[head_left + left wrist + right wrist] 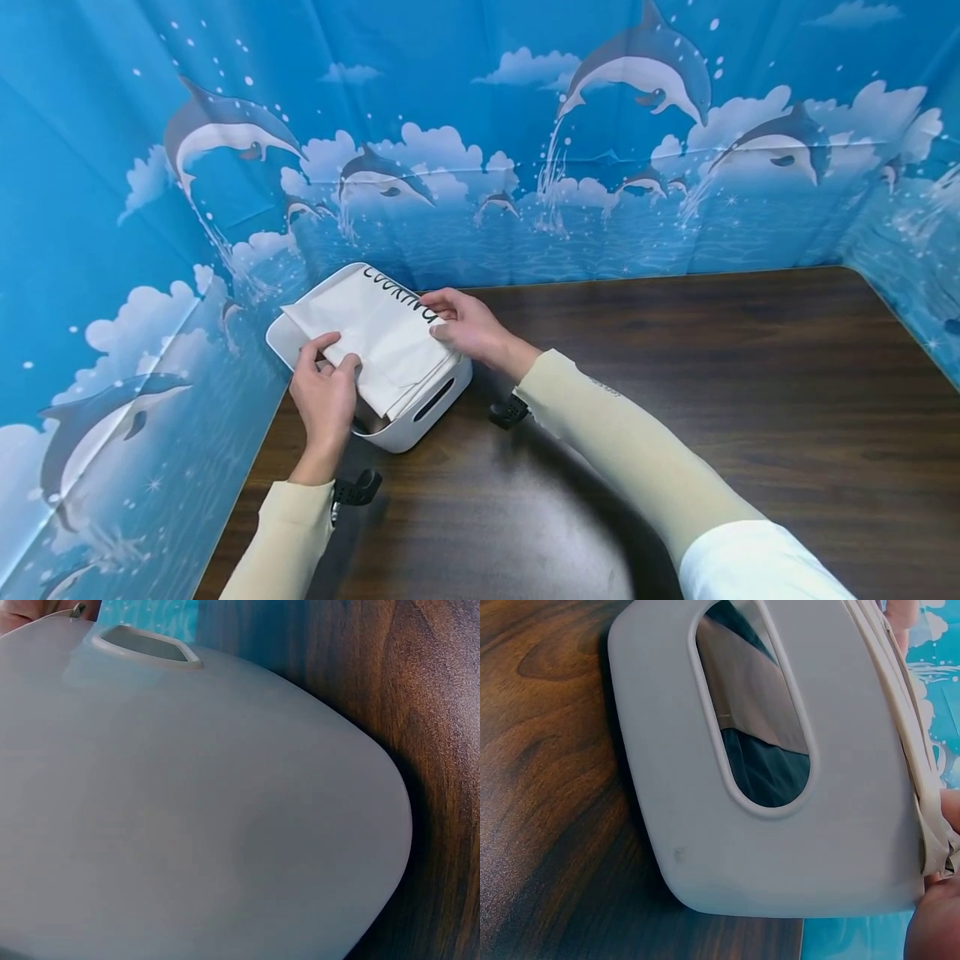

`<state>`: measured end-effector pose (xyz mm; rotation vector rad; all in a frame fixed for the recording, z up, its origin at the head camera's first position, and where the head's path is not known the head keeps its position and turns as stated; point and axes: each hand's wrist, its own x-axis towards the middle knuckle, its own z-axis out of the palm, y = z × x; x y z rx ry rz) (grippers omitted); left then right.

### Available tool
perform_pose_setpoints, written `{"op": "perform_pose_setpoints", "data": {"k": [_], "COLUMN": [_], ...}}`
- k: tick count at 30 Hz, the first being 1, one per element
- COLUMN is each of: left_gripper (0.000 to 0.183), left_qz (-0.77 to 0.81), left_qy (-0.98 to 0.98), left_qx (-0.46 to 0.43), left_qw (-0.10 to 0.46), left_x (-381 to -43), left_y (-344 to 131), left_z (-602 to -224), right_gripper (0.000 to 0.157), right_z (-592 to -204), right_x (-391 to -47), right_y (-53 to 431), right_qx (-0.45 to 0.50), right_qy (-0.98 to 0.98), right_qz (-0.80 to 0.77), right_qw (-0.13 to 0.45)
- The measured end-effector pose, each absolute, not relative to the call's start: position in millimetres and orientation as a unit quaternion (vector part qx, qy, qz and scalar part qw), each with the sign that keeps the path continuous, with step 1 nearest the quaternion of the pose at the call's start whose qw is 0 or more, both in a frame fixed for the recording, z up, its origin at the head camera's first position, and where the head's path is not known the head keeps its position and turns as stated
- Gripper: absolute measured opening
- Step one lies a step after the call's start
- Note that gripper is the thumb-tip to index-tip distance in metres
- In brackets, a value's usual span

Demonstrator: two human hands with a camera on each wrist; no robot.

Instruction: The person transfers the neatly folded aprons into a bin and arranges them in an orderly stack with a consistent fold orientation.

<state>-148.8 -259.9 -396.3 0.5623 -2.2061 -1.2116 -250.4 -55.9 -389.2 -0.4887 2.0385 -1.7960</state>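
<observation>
A folded white cloth (386,346) with black lettering lies across the top of a white plastic bin (408,433), its folded layers stacked at the near edge. My left hand (326,392) holds the cloth's left edge between thumb and fingers. At the opposite edge, by the lettering, my right hand (472,329) pinches the cloth. In the right wrist view, fingertips (937,922) grip bunched folds of the cloth (900,697) along the bin's rim. The left wrist view is mostly filled by the bin's side wall (210,802).
Through the bin's oval handle slot, dark green fabric (769,772) and a brownish surface show inside. The bin stands on a dark wood table (675,400), close to its back left corner. A blue dolphin-printed curtain (465,100) hangs behind and to the left.
</observation>
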Motion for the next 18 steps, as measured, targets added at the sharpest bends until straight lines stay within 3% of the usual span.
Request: {"op": "perform_pose_setpoints", "data": {"k": [18], "left_gripper": [0.040], "left_qz": [-0.452], "left_qy": [-0.820], "left_qx": [0.211], "left_qw": [0.281], "left_x": [-150.5], "left_y": [-259.0], "left_z": [-398.9], "right_gripper": [0.046], "right_z": [-390.2], "right_x": [-250.3], "right_y": [-57.6], "right_qx": [-0.170], "right_qy": [0.731], "right_qz": [-0.635], "right_qw": [0.183]}}
